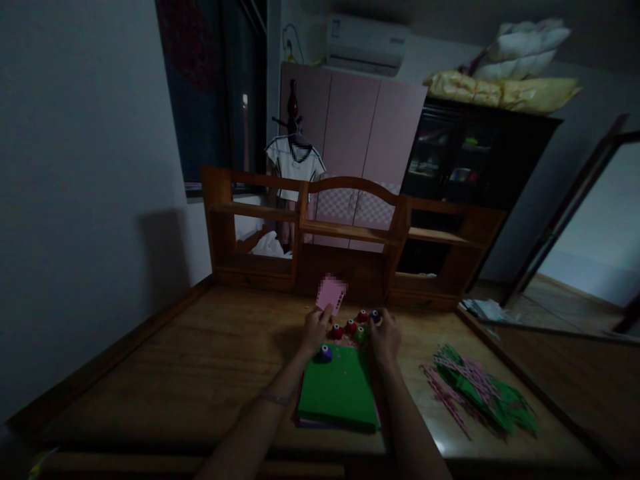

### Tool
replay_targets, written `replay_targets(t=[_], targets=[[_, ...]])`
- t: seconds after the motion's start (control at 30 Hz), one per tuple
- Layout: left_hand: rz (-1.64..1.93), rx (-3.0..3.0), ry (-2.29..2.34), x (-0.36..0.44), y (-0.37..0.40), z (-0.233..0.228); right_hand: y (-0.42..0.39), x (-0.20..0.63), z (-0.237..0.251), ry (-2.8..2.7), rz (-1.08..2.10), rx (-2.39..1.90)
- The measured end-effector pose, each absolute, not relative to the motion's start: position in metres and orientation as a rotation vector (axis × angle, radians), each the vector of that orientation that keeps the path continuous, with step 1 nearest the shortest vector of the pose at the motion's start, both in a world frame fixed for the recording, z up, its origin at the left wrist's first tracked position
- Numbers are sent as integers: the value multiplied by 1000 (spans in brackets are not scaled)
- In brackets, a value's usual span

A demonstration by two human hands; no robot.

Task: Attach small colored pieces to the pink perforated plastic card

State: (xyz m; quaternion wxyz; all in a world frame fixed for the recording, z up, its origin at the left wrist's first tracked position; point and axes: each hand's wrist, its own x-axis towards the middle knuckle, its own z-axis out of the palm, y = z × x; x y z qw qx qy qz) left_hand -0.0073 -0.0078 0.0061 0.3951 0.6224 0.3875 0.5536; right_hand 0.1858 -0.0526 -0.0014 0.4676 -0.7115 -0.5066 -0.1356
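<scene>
My left hand (316, 329) pinches the lower edge of a pink sheet of paper (331, 293), raised above the desk, with small holes along its sides. My right hand (386, 337) has its fingers closed around a small purple craft punch (375, 316). Between the hands stand several similar punches, among them a red punch (337, 331) and a green punch (359, 335). Another purple punch (325, 354) rests on a stack of green sheets (338, 393) in front of me. Tiny pink scraps are scattered around the punches and on the top sheet.
To the right lies a pile of green and pink cut paper strips (475, 387) on the wooden desk (225, 360). A wooden shelf unit (350, 232) borders the desk's far edge. A wall (100, 200) runs along the left. The room is dim.
</scene>
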Motion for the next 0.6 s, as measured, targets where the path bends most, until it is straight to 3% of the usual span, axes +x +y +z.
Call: replay_targets(t=[0.2,0.6], targets=[[1395,1451,940,-6,-4,3,-53,186,-4,-1218,-475,-1922],[1383,1412,898,-4,-3,3,-47,186,-7,-1242,-343,-1836]])
